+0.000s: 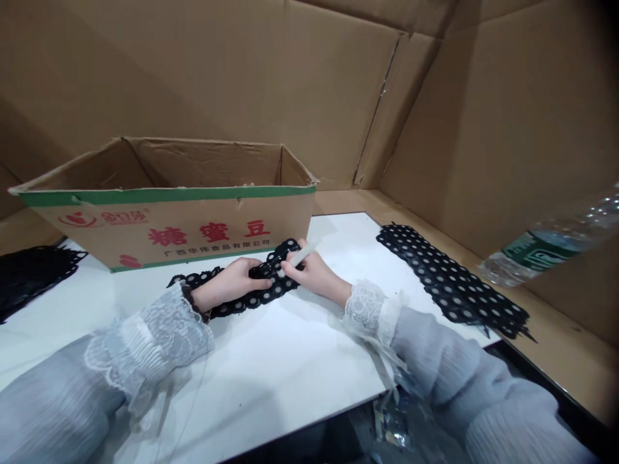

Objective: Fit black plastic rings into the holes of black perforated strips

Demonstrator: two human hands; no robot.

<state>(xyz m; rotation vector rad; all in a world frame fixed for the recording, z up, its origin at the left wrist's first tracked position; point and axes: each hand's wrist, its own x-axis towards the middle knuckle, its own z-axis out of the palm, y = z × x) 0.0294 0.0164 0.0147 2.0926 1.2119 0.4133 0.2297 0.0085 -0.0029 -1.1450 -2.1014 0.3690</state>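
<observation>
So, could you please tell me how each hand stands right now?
Left hand: on the dotted black strip; grip cannot be told.
Right hand: closed, holding a slim white stick.

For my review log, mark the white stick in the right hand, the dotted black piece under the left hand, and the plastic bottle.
White stick [303, 255]: head view, on its exposed shaft.
Dotted black piece [253, 299]: head view, on its near side.
Plastic bottle [540, 251]: head view, on its green label.

On the box I read 糖蜜豆 over 广西华伟食品有限公司; right of it, the bottle's green label I can't make out.
</observation>
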